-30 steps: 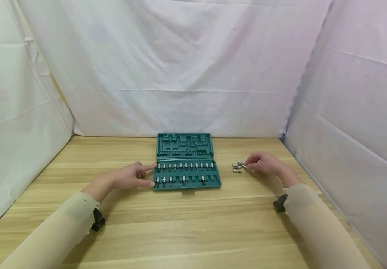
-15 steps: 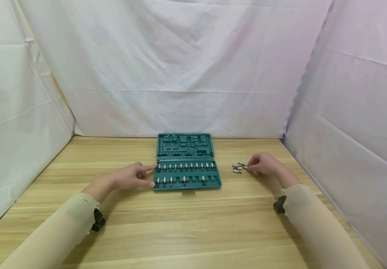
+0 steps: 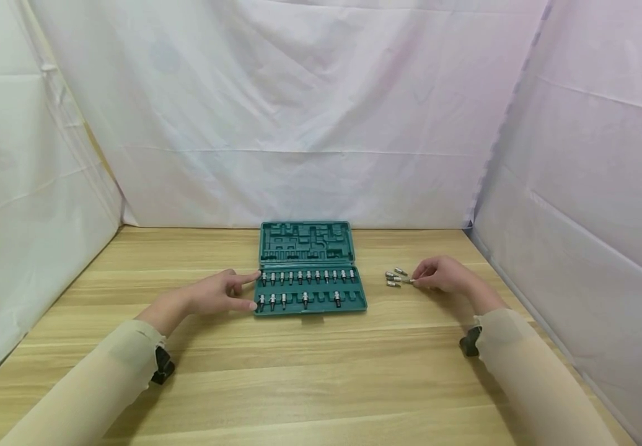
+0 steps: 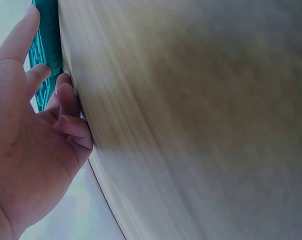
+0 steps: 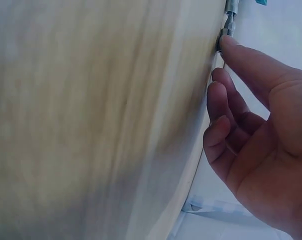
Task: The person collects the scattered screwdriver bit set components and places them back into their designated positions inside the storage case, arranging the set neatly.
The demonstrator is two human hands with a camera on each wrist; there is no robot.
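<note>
A green socket case (image 3: pixel 321 288) lies unfolded at the back middle in the head view, its lower half holding two rows of hex bit sockets (image 3: pixel 305 300). At its left edge rests my left hand (image 3: pixel 217 292), index finger and thumb stretched to the case, the other fingers (image 4: pixel 71 102) bent in the left wrist view. My right hand (image 3: pixel 444 274) is low over the table, right of the case. Its thumb and finger pinch a bit socket (image 5: pixel 223 41), whose tip points left. Beside it several loose bit sockets (image 3: pixel 400 271) lie in a small group.
The case's lid (image 3: pixel 307 238) leans back, showing moulded hollows. Wood-grain table (image 3: pixel 310 378) spreads beneath both arms. A white cloth (image 3: pixel 299 124) hangs behind the table, and more cloth (image 3: pixel 594 186) stands at the right side.
My right hand has drawn slightly back to the right with a bit socket between its fingertips. The loose ones lie a little more spread. My left hand and the case have stayed put.
</note>
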